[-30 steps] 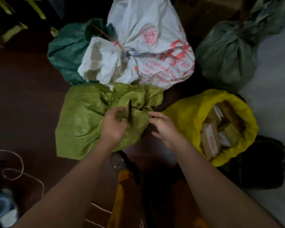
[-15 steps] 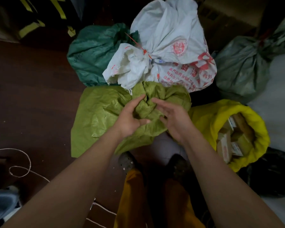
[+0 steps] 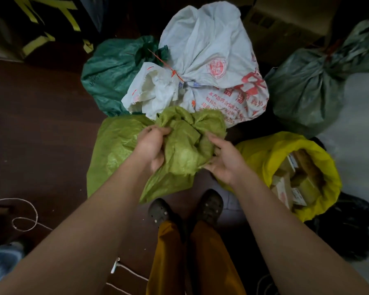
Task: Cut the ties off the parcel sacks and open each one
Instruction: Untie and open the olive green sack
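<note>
Fingers of left hand (image 3: 152, 143) and right hand (image 3: 223, 161) curl into the bunched mouth of the crinkled olive-green woven sack (image 3: 119, 145) on the floor (mouth between both hands, equally near; no tie visible).

White string (image 3: 24, 211) loops over the dark wooden floor (image 3: 41, 145) at near left; a cardboard box (image 3: 285, 24) sits far right, black-and-yellow fabric (image 3: 41, 24) far left

Dim, murky light with dark corners, wide-angle bending at the edges, slight softness throughout
</note>
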